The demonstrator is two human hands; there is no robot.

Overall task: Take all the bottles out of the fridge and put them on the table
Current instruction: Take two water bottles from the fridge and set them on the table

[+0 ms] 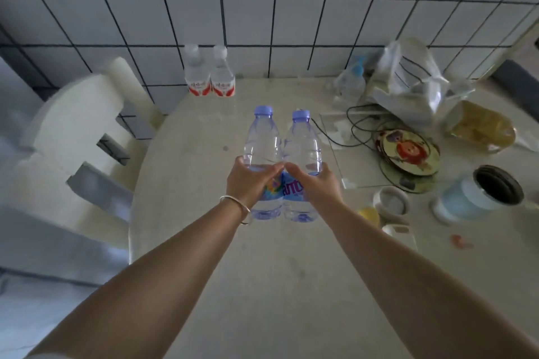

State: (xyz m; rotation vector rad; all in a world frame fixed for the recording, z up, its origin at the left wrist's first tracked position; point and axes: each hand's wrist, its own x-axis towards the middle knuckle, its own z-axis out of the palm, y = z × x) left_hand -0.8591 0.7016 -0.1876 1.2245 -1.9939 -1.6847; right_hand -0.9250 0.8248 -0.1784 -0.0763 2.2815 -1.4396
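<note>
Two clear water bottles with purple caps and blue labels stand side by side, touching, over the middle of the pale table (262,285). My left hand (250,181) grips the left bottle (262,140) around its middle. My right hand (318,186) grips the right bottle (303,143) the same way. Whether their bases rest on the tabletop I cannot tell. Two more clear bottles with white caps and red labels, one (196,73) left of the other (222,74), stand at the back of the table against the tiled wall. The fridge is out of view.
A white chair (75,131) stands at the table's left edge. The right side is crowded: a plastic bag (408,79), a small pump bottle (351,81), a black cable, a round tin lid (408,154), a blue open canister (478,195), small white cups (392,202).
</note>
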